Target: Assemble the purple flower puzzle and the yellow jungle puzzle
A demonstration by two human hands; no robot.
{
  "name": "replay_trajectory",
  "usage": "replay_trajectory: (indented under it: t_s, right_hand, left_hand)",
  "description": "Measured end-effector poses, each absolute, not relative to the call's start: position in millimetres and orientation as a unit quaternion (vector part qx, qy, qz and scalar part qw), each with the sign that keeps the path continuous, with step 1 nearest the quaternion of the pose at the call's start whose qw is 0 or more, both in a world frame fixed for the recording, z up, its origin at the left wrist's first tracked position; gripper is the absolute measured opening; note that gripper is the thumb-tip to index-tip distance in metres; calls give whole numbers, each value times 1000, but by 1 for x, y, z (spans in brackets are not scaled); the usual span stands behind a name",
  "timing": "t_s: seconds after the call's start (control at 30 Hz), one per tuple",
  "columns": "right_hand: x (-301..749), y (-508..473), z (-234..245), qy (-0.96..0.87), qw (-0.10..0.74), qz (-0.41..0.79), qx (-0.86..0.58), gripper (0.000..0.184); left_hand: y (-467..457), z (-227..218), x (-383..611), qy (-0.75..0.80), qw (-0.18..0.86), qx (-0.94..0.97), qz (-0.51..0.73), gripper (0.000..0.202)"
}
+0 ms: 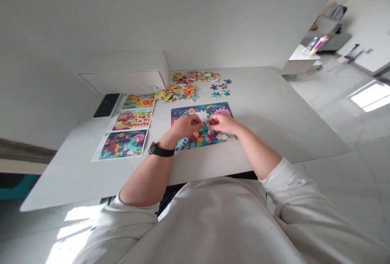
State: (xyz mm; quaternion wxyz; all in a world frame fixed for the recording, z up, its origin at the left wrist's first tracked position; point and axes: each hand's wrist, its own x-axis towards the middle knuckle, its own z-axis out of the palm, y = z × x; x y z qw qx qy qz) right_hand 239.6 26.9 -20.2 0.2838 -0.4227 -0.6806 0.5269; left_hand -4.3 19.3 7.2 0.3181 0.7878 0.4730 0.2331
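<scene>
White table [274, 122], standing against a wall [225, 20]. Puzzle [199, 140], lying at centre, its middle showing a gap. Left hand [187, 126] and right hand [224, 123], blocking parts of it; fingertips are bunching, but whether they are pinching anything, cannot tell. Around the puzzle: red pile [196, 77] sitting at 12; loose pieces [221, 88], 1; yellow pile [179, 92], 11; box [122, 81], 10; sheet [132, 120], 9, phone [106, 105] lying just beyond.
</scene>
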Motion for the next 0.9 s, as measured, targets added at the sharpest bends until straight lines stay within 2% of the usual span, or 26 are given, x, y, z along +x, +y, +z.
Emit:
replay_trajectory:
  t_s: [0.2,0.63,0.9]
  right_hand:
    - [241,25,-21,-708,258,500,-426,20]
    - [242,24,-12,-818,228,306,-430,6]
    - [243,23,-14,-861,183,207,-427,13]
  left_hand:
    - [20,3,-5,469,314,797,215,28]
    - [18,-2,-2,487,264,812,182,21]
    - [18,-2,0,489,254,824,131,23]
